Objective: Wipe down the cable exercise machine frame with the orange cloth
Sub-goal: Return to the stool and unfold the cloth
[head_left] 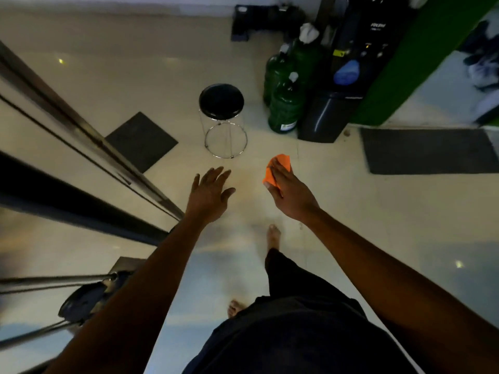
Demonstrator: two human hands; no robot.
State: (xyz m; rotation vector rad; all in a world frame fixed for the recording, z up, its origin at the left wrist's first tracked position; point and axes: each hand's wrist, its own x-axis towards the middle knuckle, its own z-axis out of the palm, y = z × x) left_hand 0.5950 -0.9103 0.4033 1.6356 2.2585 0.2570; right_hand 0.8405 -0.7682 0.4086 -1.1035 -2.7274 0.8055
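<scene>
Orange cloth (278, 168), folded small, sits bunched in the right hand (290, 194), whose fingers curl over it while it hangs in the air above the floor (378, 211), touching nothing. The left hand (209, 197) is spread, fingers straight, holding nothing, reaching forward near the frame (89, 139), whose dark steel bars slant across the left of the head view. Cloth and frame are well apart, so no wiping contact exists at this moment. A stool (222, 101) stands ahead, with green bottles (286, 103) beside a dispenser (348, 76) further right.

To do this step well, I judge the right hand should swing left to the nearest bar, lay the cloth flat against the metal and run along its length with steady pressure, the left hand bracing on the frame for balance.
</scene>
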